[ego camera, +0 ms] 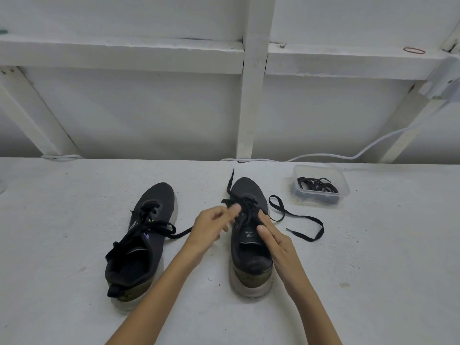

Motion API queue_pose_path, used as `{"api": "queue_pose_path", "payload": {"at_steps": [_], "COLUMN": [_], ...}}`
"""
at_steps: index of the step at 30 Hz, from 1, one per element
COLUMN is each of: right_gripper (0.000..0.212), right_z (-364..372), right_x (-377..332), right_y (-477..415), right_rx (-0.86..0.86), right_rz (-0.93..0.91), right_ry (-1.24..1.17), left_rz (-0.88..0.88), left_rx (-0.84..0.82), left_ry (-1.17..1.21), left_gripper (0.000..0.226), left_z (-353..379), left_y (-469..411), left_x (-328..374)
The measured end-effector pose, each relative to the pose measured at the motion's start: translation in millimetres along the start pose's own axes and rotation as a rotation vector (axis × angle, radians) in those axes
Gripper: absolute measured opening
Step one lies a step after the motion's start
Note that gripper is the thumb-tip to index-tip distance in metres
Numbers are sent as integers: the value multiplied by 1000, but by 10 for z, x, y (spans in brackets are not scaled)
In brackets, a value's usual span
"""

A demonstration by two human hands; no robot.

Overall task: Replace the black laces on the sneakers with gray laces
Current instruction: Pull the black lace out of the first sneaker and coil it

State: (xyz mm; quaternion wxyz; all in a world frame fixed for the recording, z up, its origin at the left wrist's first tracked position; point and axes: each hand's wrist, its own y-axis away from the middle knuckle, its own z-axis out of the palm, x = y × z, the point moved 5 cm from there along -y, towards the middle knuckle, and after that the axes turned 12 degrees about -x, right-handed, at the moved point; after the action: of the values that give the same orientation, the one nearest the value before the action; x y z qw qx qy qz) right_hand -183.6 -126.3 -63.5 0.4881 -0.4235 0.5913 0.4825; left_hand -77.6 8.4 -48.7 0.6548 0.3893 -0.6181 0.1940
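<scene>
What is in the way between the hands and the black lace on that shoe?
Nothing visible is. The left hand is right at the black lace on the sneaker, and the right hand rests its fingers on the sneaker beside the lace.

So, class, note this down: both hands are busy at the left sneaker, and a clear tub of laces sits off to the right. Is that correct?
Not quite. The head view shows the left hand and right hand at the right sneaker, not the left sneaker. The clear tub of laces does sit off to the right.
</scene>
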Motion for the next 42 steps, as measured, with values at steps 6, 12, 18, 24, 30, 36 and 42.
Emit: {"api": "queue_pose_path", "payload": {"at_steps": [6, 12, 18, 24, 30, 36, 42], "right_gripper": [42, 41, 41, 42, 43, 41, 39], "right_z": [-15, -21, -8, -41, -35, -24, -40], "right_x": [7, 25, 26, 17, 30, 24, 21], "right_y": [-3, -5, -16, 9, -2, -5, -2], "right_rx": [-6, -2, -5, -20, -26, -9, -8], "right_rz": [17, 12, -5, 5, -4, -25, -7], "right_ry": [-5, -4, -18, 4, 5, -9, -10], "left_rz": [123, 115, 66, 156, 208, -19, 44], "left_rx": [165, 333, 61, 324, 535, 48, 121], "left_ry": [-44, 158, -5, 22, 333, 168, 18], "left_gripper": [25, 29, 22, 25, 24, 32, 17], "left_z": [-162, -272, 48, -240, -491, -45, -67], "left_y": [-34, -16, 47, -46, 16, 58, 1], "left_x": [102, 32, -15, 155, 293, 31, 44]}}
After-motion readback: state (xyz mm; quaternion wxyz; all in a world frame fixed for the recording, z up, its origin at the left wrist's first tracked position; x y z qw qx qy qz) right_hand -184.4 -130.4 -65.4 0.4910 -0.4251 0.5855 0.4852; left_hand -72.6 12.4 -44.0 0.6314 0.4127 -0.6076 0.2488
